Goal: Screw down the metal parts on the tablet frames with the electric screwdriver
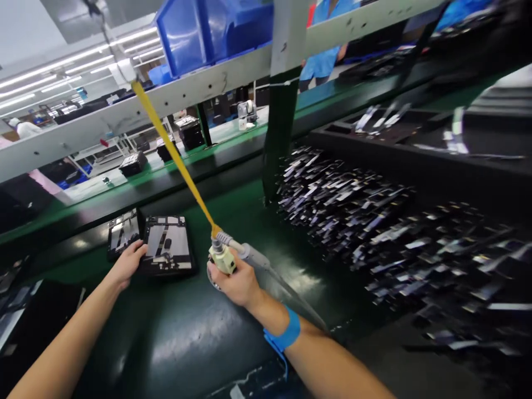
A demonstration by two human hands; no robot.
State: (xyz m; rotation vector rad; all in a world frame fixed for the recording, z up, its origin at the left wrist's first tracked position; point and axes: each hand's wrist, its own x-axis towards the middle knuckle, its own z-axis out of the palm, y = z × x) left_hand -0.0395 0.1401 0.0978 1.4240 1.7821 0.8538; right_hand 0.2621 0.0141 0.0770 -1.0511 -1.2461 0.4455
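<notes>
My right hand (pixel 235 282) is closed around a pale electric screwdriver (pixel 222 256) that hangs from a yellow strap (pixel 172 149) running up to the overhead rail. A blue wrist strap (pixel 286 332) sits on that arm. My left hand (pixel 127 261) rests with fingers spread on the left edge of an open black tablet-like device (pixel 168 244) lying flat on the dark green belt. The screwdriver is just right of this device, a little above the belt.
A second opened device (pixel 123 233) lies left of the first. A large heap of small dark flat parts (pixel 374 221) fills the right side. A green post (pixel 278 133) stands behind. Black trays (pixel 415 133) and blue bins (pixel 208 33) sit above; a person in blue stands far back.
</notes>
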